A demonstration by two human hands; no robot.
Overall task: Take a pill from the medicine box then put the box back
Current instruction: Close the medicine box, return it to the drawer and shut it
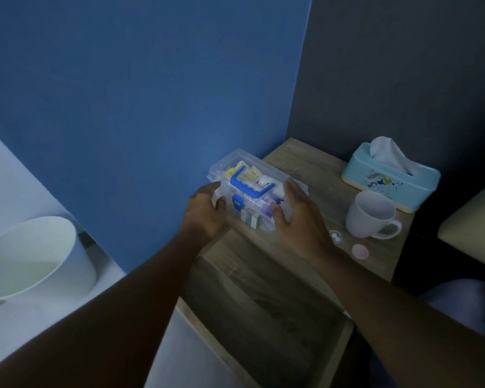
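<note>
We have both hands on the medicine box (256,189), a clear plastic case with a blue handle (249,186) and a blue latch (237,203), standing on the wooden desk (305,247) against the blue wall (137,107). Our left hand (205,212) cups the box's left end, thumb on the front face and fingers (207,189) curling round the end; they are loosely curved, not pressed together. Our right hand (297,217) lies flat against the right end, fingers (293,189) straight and close together along the side, thumb at the front lower corner. Whether either hand truly bears on the plastic or only rests beside it, we cannot tell.

The box's long axis runs from near left to far right, roughly along the wall, and it sits between our palms, so both hands are equally near and neither has to reach. The lid looks shut and the latch down. Just beside our right wrist lie a small clear cap holding white pills (335,236) and a pink lid (360,251), with a white mug (371,215) and a tissue box (389,177) further right. We judge the pill is already out, and that what remains is to lift the box by its two ends and carry it back to its place.
</note>
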